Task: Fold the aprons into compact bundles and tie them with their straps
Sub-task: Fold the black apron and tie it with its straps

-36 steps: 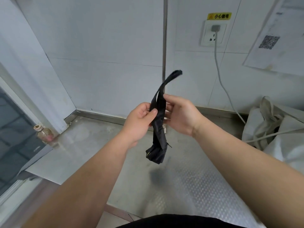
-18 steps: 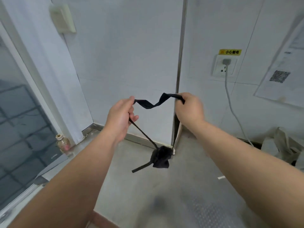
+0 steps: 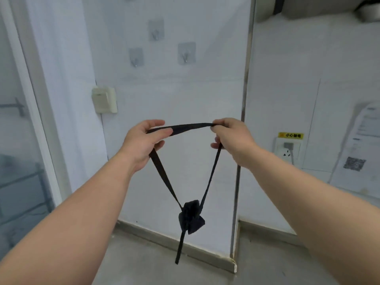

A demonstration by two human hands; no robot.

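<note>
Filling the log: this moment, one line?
left hand pinches black fabric strap | right hand pinches strap | black apron bundle hangs below

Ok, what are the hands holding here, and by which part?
The black apron bundle, by its strap: the left hand and right hand each pinch the top of the loop, with the bundle dangling below.

Arms outstretched; left grip (image 3: 141, 142) and right grip (image 3: 232, 138) pinch the strap (image 3: 191, 126), apart.

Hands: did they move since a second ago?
Yes. The left hand and right hand rose from below the wall socket to about its height, spreading apart along the strap.
</note>
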